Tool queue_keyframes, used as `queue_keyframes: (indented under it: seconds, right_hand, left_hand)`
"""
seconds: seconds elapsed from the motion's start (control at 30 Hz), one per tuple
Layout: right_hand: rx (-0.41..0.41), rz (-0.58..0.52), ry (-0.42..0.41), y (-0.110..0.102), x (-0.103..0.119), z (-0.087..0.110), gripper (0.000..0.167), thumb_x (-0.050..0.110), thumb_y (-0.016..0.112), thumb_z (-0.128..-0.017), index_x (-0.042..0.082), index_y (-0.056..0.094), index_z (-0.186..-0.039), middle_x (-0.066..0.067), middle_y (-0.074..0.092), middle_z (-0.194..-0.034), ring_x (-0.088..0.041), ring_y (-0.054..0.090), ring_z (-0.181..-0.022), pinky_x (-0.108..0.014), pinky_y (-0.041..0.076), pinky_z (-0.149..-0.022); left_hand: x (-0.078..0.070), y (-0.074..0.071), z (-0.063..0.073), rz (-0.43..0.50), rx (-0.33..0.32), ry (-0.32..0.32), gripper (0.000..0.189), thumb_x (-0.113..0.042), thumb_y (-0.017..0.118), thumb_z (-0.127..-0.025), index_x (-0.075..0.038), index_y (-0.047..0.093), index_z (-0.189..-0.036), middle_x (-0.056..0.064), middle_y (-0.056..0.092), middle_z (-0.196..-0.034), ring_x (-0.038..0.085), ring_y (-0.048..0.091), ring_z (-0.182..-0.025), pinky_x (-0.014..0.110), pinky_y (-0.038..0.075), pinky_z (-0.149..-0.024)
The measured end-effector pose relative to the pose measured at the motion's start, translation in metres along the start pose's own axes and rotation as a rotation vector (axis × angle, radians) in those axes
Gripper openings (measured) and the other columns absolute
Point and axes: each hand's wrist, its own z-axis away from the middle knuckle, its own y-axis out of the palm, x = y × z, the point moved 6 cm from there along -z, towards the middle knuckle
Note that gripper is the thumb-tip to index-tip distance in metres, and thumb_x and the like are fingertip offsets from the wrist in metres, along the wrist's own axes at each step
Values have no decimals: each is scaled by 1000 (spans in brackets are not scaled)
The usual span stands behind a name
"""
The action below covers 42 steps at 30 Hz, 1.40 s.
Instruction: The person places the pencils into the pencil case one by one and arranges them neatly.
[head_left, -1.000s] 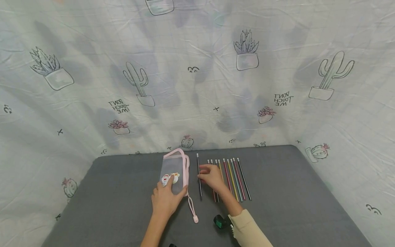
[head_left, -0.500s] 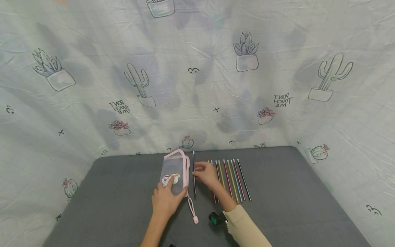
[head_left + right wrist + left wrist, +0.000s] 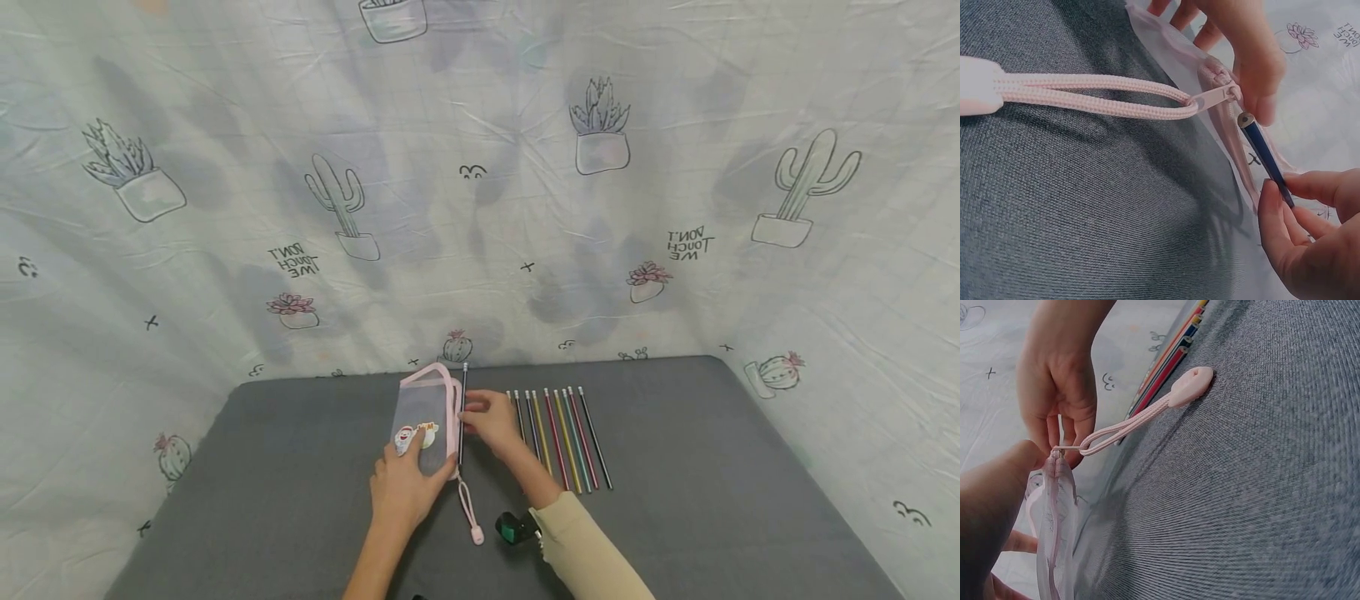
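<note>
A see-through mesh pencil case (image 3: 408, 408) with pink trim and stickers stands on the grey table, its zip side facing right. My left hand (image 3: 401, 487) holds it, thumb at the near zip end and fingers spread over the sticker side. In my right hand (image 3: 491, 423), a dark blue pencil (image 3: 1263, 150) is pinched between thumb and fingers. This pencil lies lengthwise along the case's pink zip edge, eraser end away from me and flat wooden end near the zip pull (image 3: 1213, 97). A pink cord (image 3: 1125, 428) hangs from the pull.
Several coloured pencils (image 3: 570, 442) lie in a row to the right, partly behind my right forearm. A black device with a green patch (image 3: 513, 527) sits at the right wrist. A patterned cloth (image 3: 480, 208) hangs behind the grey table (image 3: 697, 467).
My right hand has moved left with the dark pencil, from beside the row to the case's zip edge. The left hand has stayed on the case.
</note>
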Motion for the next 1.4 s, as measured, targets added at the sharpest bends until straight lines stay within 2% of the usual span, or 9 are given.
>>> queue_keyframes:
  seconds: [0.43,0.67,0.93,1.4]
  right_hand:
    - [-24,-45,56,5,-5,-1,40,-13,74,-87,-14,67,-126,-29,74,-106,-29,77,-83,-34,64,-70]
    - [8,-64,43,12,-5,0,40,-17,71,-86,-16,66,-125,-29,74,-102,-27,76,-81,-33,64,-68]
    - [64,3,16,19,-6,2,36,-11,73,-89,-11,70,-124,-25,76,-102,-25,76,-82,-34,63,-69]
    - [70,45,14,23,-5,3,32,-9,71,-90,-10,72,-123,-22,76,-100,-21,74,-79,-31,62,-67]
  left_hand:
    - [1,-1,0,-7,5,-4,81,-67,68,-88,-13,61,-149,34,56,-123,53,61,-102,67,50,-86]
    - [0,-1,0,-13,17,-13,81,-66,69,-89,-13,60,-149,34,55,-124,53,61,-103,68,50,-87]
    - [-2,1,-1,-8,29,-12,80,-65,69,-90,-14,58,-151,33,54,-124,53,60,-105,68,48,-89]
    - [-3,0,0,-15,28,-20,80,-63,70,-90,-12,58,-151,34,55,-124,53,60,-105,69,48,-90]
